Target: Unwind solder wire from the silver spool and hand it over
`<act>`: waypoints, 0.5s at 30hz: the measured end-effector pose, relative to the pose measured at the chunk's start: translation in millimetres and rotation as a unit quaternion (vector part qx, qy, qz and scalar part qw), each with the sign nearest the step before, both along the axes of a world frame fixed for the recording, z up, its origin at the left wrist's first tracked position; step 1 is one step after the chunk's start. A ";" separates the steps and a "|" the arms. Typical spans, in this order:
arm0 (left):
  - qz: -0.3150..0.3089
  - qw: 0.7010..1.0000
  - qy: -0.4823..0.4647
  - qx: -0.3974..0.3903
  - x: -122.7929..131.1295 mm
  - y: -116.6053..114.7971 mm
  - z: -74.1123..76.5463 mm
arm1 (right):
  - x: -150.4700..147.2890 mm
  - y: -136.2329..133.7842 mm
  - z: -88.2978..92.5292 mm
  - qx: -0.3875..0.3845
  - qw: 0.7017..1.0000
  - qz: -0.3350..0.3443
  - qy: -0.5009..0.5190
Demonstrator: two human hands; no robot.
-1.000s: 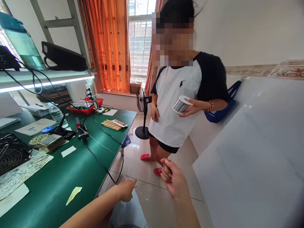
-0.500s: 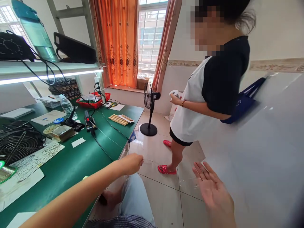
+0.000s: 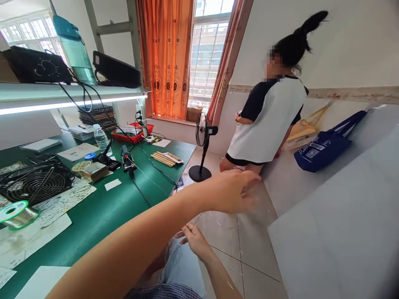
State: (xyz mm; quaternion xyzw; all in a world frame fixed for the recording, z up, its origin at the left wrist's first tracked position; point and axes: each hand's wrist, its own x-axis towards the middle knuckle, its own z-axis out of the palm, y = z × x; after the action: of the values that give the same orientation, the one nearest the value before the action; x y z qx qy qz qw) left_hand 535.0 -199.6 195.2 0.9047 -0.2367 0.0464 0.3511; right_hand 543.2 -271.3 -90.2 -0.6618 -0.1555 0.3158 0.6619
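Note:
My left hand (image 3: pixel 238 190) is stretched out over the floor to the right of the workbench. Motion smears its bent fingers, so what they hold, if anything, cannot be made out. Below it and closer to my body, my right hand (image 3: pixel 197 243) is over my lap, thumb and fingers drawn together at a thin pale strand (image 3: pixel 193 226). More fine, glinting strands show faintly around both hands; where they run is unclear. Under the right hand are my light-blue trousers (image 3: pixel 182 261).
On the green workbench (image 3: pixel 112 214) at left are a solder spool (image 3: pixel 19 215), a black fan (image 3: pixel 45 182), a soldering iron (image 3: pixel 128 162), wooden sticks (image 3: pixel 163 158) and a water bottle (image 3: pixel 102 139). A standing fan (image 3: pixel 202 141) and another person (image 3: pixel 268 120) are ahead. Bags (image 3: pixel 326 145) hang at right.
My left hand has moved right and up. My right hand, earlier spread palm up at the right, has come left over my lap and closed. The other person has turned and moved toward the wall.

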 end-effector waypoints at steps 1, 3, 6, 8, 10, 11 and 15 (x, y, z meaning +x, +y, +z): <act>-0.009 0.999 -0.013 -0.035 -3.8 3.7 -4.8 | 4.3 -4.7 8.3 0.015 1.000 -0.003 0.016; 0.013 0.987 -0.041 -0.154 -12.0 13.2 -32.1 | 13.9 -25.7 27.4 0.052 0.997 -0.029 0.040; 0.161 0.948 -0.052 -0.271 -27.1 21.5 -122.1 | 30.7 -80.8 60.4 0.107 0.990 -0.076 0.050; 0.292 0.906 -0.020 -0.306 -41.9 20.8 -205.7 | 43.3 -127.5 79.9 0.144 0.976 -0.156 0.050; 0.402 0.863 0.028 -0.305 -62.4 19.5 -291.6 | 55.2 -174.5 91.3 0.153 0.951 -0.264 0.044; 0.442 0.846 0.052 -0.294 -74.1 20.0 -331.0 | 60.1 -195.7 92.6 0.155 0.934 -0.318 0.054; 0.498 0.827 0.131 -0.226 -116.5 29.6 -444.8 | 69.4 -256.6 59.4 0.116 0.854 -0.493 0.120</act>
State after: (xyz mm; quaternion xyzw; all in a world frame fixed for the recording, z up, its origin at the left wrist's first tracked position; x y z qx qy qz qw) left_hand 418.5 -170.0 -249.6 0.7928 0.3111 0.1485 0.5025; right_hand 612.6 -527.9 -30.8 -0.5269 0.2369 0.0046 0.8162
